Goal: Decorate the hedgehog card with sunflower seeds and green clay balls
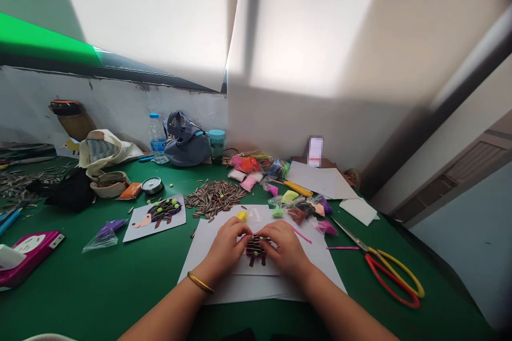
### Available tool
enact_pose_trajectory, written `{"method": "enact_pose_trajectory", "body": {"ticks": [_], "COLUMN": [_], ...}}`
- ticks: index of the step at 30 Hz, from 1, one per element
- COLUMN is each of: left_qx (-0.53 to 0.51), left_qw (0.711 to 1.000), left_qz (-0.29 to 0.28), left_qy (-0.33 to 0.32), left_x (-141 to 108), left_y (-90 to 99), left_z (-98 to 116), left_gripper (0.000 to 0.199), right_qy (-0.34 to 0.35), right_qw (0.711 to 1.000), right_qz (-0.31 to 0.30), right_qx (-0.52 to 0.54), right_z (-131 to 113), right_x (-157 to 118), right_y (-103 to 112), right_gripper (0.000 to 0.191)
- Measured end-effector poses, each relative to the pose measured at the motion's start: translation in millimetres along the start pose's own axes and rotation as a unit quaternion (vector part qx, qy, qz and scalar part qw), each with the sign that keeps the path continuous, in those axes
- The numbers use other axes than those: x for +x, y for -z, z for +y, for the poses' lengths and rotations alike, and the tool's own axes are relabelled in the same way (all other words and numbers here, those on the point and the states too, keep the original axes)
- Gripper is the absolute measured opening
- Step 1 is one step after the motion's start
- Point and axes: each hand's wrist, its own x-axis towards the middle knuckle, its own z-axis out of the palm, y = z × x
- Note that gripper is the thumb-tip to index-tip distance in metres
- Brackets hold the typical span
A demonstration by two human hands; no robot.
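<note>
In front of me a small hedgehog figure [256, 248] of dark clay, striped seeds and green dots lies on a white card [260, 269] over larger white sheets [240, 293]. My left hand [229, 245], with a gold bangle at the wrist, bends over the figure's left side, thumb and forefinger pinched at its upper edge. From the other side my right hand [286, 248] touches the figure's upper right, its fingers closed together. Whatever sits between the fingertips is hidden. A finished-looking hedgehog card [156, 217] with green balls lies to the left.
Sunflower seeds [218, 197] are heaped beyond the sheets. Bagged coloured clay [298, 208] lies at back right, near open scissors [384, 266]. A pink power strip [30, 258] is at left. A bottle [156, 136], blue bag [186, 144] and cup [216, 145] stand by the wall.
</note>
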Motion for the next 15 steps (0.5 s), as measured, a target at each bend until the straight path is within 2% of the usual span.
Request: {"method": "enact_pose_trajectory", "body": {"ticks": [4, 9, 11, 15], "left_qx": [-0.053, -0.051, -0.019, 0.107], "left_qw": [0.999, 0.999, 1.0, 0.994], "left_qz": [0.007, 0.008, 0.004, -0.022], "left_qy": [-0.001, -0.004, -0.003, 0.001], "left_x": [-0.9, -2.5, -3.1, -5.5], "left_y": [-1.3, 2.5, 5.3, 7.7], "left_z": [2.3, 3.8, 3.2, 0.6], "left_gripper": [0.014, 0.013, 0.012, 0.008], "right_qy": [-0.015, -0.015, -0.013, -0.013], "right_qw": [1.0, 0.999, 1.0, 0.999], "right_qz": [-0.018, -0.013, -0.008, 0.005], "right_qx": [0.006, 0.026, 0.025, 0.031], "right_z": [-13.4, -13.0, -8.9, 1.4], "right_x": [10.2, 14.6, 12.7, 6.5], "right_y": [-2.8, -6.4, -7.1, -5.8], "right_gripper": [0.007, 0.008, 0.008, 0.014]}}
